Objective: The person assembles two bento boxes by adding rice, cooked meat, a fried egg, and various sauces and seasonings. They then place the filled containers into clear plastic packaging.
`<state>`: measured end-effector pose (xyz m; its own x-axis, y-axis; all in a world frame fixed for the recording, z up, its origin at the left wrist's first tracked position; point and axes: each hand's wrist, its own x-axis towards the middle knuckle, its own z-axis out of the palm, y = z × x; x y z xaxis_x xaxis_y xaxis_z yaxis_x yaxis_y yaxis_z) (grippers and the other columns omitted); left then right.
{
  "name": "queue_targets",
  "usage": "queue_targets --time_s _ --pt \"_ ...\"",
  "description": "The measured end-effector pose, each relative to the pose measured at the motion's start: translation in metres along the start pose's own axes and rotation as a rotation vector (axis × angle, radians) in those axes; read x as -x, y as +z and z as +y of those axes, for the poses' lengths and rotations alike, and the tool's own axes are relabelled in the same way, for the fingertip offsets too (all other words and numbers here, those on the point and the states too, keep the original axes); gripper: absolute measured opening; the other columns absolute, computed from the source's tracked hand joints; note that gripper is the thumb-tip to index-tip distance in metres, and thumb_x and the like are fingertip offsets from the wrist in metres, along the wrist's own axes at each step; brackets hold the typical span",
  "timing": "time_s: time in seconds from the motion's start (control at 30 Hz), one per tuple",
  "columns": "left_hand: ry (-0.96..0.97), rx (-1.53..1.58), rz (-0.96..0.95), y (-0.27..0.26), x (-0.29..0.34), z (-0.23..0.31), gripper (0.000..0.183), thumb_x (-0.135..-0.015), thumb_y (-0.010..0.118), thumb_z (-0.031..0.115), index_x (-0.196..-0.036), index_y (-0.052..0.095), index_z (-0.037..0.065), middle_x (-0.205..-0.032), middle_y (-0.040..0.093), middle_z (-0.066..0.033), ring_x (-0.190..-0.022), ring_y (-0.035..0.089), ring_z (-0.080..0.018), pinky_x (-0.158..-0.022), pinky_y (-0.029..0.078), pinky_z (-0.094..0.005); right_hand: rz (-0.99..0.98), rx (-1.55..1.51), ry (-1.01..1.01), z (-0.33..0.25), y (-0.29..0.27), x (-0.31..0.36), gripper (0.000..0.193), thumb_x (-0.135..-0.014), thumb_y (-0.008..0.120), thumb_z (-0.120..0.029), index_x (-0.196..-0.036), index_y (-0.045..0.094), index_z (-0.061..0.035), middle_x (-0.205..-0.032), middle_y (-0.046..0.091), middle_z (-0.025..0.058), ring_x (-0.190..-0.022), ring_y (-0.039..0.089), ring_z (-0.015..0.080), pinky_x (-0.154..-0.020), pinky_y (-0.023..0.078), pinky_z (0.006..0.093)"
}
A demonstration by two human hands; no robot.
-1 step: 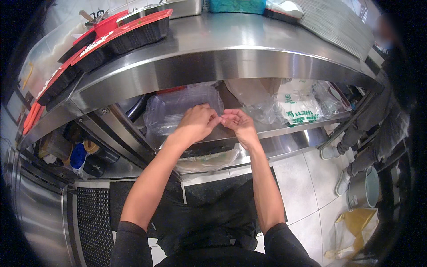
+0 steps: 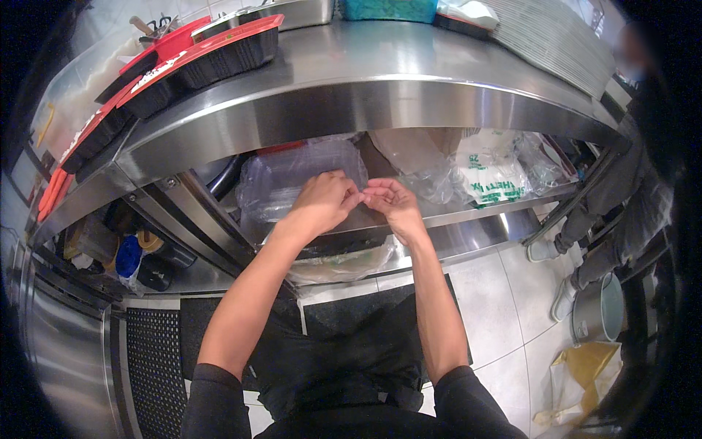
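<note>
My left hand (image 2: 325, 200) and my right hand (image 2: 395, 208) meet at the fingertips, just in front of the lower shelf of a steel counter. Both are closed in a pinch, thumb against fingers. Whatever sits between the fingertips is too small to make out. Behind my left hand lies a clear plastic bag (image 2: 274, 183) around what looks like a stack of clear plastic containers. To the right of my right hand, thin crumpled clear plastic (image 2: 436, 186) rests on the shelf.
The steel counter top (image 2: 380, 55) overhangs my hands. Black trays with red rims (image 2: 230, 62) stand at its left edge, a stack of pale lids or trays (image 2: 548, 44) at the right. A white plastic bag with green print (image 2: 486, 168) lies below. Another person (image 2: 621, 183) stands right, near a bucket (image 2: 598, 311).
</note>
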<state>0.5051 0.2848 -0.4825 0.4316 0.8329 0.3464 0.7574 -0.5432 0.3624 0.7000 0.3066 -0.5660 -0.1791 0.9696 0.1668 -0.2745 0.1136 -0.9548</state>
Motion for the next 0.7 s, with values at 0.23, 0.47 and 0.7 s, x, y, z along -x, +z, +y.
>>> queue_targets --time_s 0.23,0.47,0.7 --pt "0.066 -0.087 0.038 0.007 -0.002 -0.006 0.023 -0.095 0.068 0.025 -0.095 0.075 0.003 -0.094 0.07 -0.0177 -0.092 0.068 -0.0408 -0.083 0.053 -0.0517 0.005 0.02 0.009 -0.002 0.003 0.0 0.035 -0.088 0.08 -0.001 -0.119 0.064 0.0006 -0.108 0.071 0.0084 -0.101 0.066 0.0141 -0.092 0.053 0.0267" --pt "0.034 -0.074 0.018 0.006 -0.004 -0.002 0.024 -0.098 0.063 0.023 -0.094 0.075 0.002 -0.095 0.071 -0.0196 -0.095 0.067 -0.0414 -0.087 0.052 -0.0539 -0.002 0.03 0.008 -0.001 0.0 -0.001 0.035 -0.09 0.078 0.001 -0.121 0.063 0.0019 -0.108 0.07 0.008 -0.102 0.066 0.0137 -0.092 0.054 0.0265" --pt "0.199 -0.228 0.219 0.031 -0.001 -0.017 0.025 -0.099 0.059 0.02 -0.103 0.069 -0.003 -0.1 0.069 -0.0222 -0.1 0.066 -0.0414 -0.089 0.051 -0.0543 0.006 -0.042 0.022 -0.004 0.003 -0.001 0.033 -0.09 0.08 -0.005 -0.118 0.066 0.0001 -0.103 0.072 0.0067 -0.095 0.065 0.012 -0.084 0.052 0.0243"
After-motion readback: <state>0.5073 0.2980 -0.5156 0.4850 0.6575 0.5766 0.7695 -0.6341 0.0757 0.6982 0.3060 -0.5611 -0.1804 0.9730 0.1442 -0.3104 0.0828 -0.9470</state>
